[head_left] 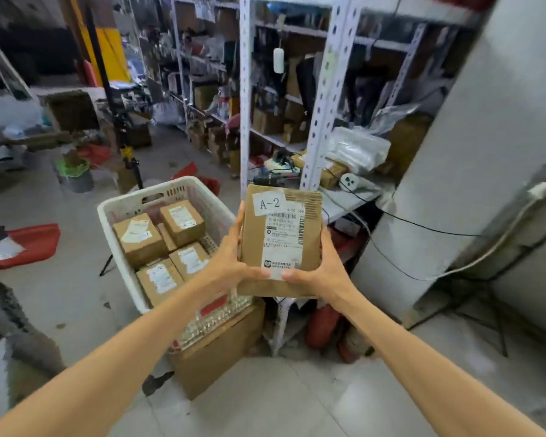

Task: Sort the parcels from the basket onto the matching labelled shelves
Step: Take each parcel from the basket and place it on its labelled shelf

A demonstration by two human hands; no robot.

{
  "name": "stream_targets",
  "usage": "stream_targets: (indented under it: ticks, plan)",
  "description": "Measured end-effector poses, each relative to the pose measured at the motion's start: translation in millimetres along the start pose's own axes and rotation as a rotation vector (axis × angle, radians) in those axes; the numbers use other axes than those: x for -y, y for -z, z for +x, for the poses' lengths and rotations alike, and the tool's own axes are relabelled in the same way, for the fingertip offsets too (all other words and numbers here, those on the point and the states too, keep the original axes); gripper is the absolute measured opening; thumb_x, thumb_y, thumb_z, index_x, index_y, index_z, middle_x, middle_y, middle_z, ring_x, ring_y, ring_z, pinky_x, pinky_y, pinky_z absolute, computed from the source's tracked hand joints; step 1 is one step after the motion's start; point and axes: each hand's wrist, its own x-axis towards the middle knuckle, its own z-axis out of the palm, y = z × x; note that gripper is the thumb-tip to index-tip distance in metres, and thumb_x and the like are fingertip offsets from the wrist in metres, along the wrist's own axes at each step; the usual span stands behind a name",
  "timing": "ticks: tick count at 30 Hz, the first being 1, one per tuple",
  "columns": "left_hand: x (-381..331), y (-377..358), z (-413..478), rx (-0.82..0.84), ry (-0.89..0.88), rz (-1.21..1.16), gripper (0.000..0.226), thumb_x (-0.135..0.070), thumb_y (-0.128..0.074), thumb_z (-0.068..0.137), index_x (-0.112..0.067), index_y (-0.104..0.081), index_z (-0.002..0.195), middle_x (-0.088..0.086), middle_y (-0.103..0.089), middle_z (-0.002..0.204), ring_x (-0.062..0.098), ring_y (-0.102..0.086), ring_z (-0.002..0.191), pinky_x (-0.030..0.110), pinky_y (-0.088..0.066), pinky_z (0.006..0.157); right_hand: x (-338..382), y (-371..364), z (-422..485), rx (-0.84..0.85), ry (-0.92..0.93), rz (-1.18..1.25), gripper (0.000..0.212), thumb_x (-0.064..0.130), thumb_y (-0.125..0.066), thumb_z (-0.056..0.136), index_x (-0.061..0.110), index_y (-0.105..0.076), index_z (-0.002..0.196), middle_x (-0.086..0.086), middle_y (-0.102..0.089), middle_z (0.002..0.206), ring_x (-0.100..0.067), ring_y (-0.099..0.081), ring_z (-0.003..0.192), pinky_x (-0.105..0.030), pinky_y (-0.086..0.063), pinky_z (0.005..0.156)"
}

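A flat brown cardboard parcel with a white tag reading "A-2" and a shipping label is held up in front of me. My left hand grips its left edge and my right hand grips its lower right corner, both thumbs on the label side. Below and to the left stands the white plastic basket with several small brown boxes inside. White metal shelves packed with parcels rise straight behind the held parcel.
The basket rests on a large cardboard box. A grey pillar stands at the right with black cables across it. Red bags and clutter lie on the floor at left. A low shelf holds tools and a power strip.
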Motion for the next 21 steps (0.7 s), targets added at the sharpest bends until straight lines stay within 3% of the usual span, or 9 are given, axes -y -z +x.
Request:
stream_targets:
  ticks: [4, 7, 10, 12, 14, 15, 19, 21]
  plan:
    - [-23.2, -72.9, 37.1, 0.197, -0.038, -0.058, 0.131, -0.012, -0.088, 0.062, -0.045, 0.005, 0.148, -0.016, -0.025, 0.152, 0.004, -0.034, 0.134, 0.019, -0.042, 0.096, -11.7, 75.3, -32.3, -0.172, -0.024, -0.042, 0.131, 0.023, -0.092, 0.059, 0.037, -0.001, 0.153, 0.022, -0.036, 0.14, 0.001, -0.036, 0.128, -0.021, -0.03, 0.107]
    - [-44.8, -134.0, 64.8, 0.321, -0.071, -0.049, 0.135, -0.02, -0.091, 0.056, -0.042, 0.003, 0.15, -0.01, -0.031, 0.151, 0.011, -0.038, 0.134, 0.026, -0.044, 0.096, -19.8, 136.0, -54.2, -0.308, -0.052, -0.069, 0.127, 0.022, -0.09, 0.063, 0.037, -0.001, 0.152, 0.019, -0.036, 0.142, 0.002, -0.035, 0.127, -0.018, -0.028, 0.103]
    - [-68.9, -198.4, 92.6, 0.421, -0.14, -0.061, 0.136, -0.021, -0.091, 0.055, -0.039, 0.003, 0.151, -0.015, -0.037, 0.144, 0.008, -0.039, 0.133, 0.018, -0.044, 0.098, -32.6, 200.9, -70.9, -0.393, -0.059, -0.089, 0.131, 0.032, -0.092, 0.056, 0.043, -0.002, 0.15, 0.016, -0.041, 0.145, -0.003, -0.04, 0.131, -0.032, -0.033, 0.112]
    - [-87.9, -243.5, 113.4, 0.5, -0.176, -0.068, 0.133, -0.021, -0.09, 0.055, -0.044, 0.001, 0.15, -0.014, -0.038, 0.146, 0.008, -0.041, 0.133, 0.025, -0.043, 0.104, -38.8, 246.3, -83.8, -0.461, -0.082, -0.098, 0.133, 0.039, -0.091, 0.051, 0.049, -0.001, 0.148, 0.016, -0.046, 0.141, -0.007, -0.044, 0.13, -0.042, -0.037, 0.112]
    - [-106.5, -291.2, 133.2, 0.575, -0.198, -0.082, 0.13, -0.021, -0.089, 0.054, -0.05, -0.002, 0.147, -0.009, -0.037, 0.148, 0.012, -0.042, 0.133, 0.034, -0.04, 0.108, -41.2, 290.2, -100.6, -0.547, -0.095, -0.097, 0.132, 0.039, -0.09, 0.049, 0.05, -0.001, 0.147, 0.016, -0.049, 0.137, -0.008, -0.047, 0.128, -0.044, -0.039, 0.11]
    - [-115.9, -315.4, 141.2, 0.601, -0.219, -0.071, 0.129, -0.023, -0.088, 0.055, -0.051, -0.002, 0.147, -0.008, -0.036, 0.149, 0.013, -0.041, 0.133, 0.032, -0.04, 0.107, -41.7, 311.7, -110.0, -0.586, -0.106, -0.097, 0.134, 0.039, -0.09, 0.049, 0.048, -0.001, 0.148, 0.015, -0.048, 0.138, -0.009, -0.046, 0.129, -0.045, -0.039, 0.11]
    - [-146.6, -410.0, 157.8, 0.711, -0.28, -0.109, 0.13, -0.016, -0.088, 0.062, -0.049, 0.004, 0.147, -0.016, -0.032, 0.144, 0.006, -0.042, 0.123, 0.009, -0.044, 0.088, -41.4, 388.3, -149.4, -0.704, -0.133, -0.149, 0.133, 0.038, -0.09, 0.053, 0.047, 0.001, 0.149, 0.01, -0.044, 0.142, -0.013, -0.044, 0.131, -0.046, -0.038, 0.11]
    - [-157.3, -449.1, 161.6, 0.763, -0.288, -0.145, 0.13, -0.019, -0.087, 0.06, -0.052, 0.005, 0.146, -0.016, -0.038, 0.134, 0.013, -0.045, 0.123, 0.02, -0.046, 0.097, -41.0, 417.8, -169.7, -0.745, -0.17, -0.179, 0.132, 0.034, -0.091, 0.057, 0.046, 0.003, 0.149, 0.015, -0.044, 0.138, -0.011, -0.044, 0.129, -0.045, -0.039, 0.11]
